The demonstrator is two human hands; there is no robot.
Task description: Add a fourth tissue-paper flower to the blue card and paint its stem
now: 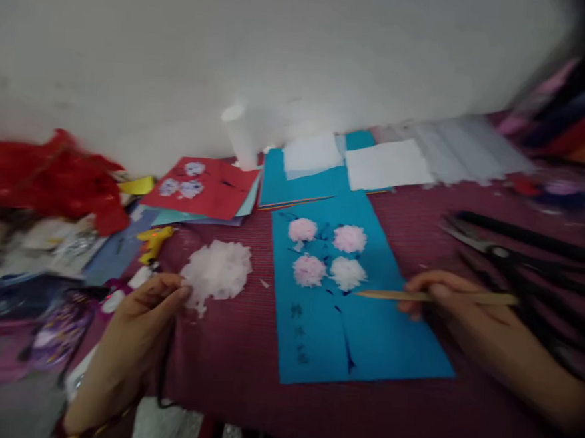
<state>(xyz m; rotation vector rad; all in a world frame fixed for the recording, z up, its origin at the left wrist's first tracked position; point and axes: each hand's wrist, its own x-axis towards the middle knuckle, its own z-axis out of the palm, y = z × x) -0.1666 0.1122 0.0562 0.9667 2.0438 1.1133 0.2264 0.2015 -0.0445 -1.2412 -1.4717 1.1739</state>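
My left hand (153, 316) pinches the lower left edge of a thin white ragged-edged sheet (221, 271), like tissue. In my right hand (447, 300) is a wooden stick (397, 295), held between thumb and fingers. Its pointed end lies over a blue paper (388, 346), just below a white fluffy flower (347, 273). Three pale pink flowers (309, 270) sit beside and above that one. Dark strokes form a stem (347, 346) under them, and small written characters (298, 333) run down the paper's left side. Motion softens the picture.
A red paper (204, 186) with flowers lies at the back left, near a yellow glue gun (154, 241). White sheets (389, 164) rest on blue papers behind. Black-handled shears (510, 261) lie right, beside my forearm. A white cylinder (240, 138) stands near the wall.
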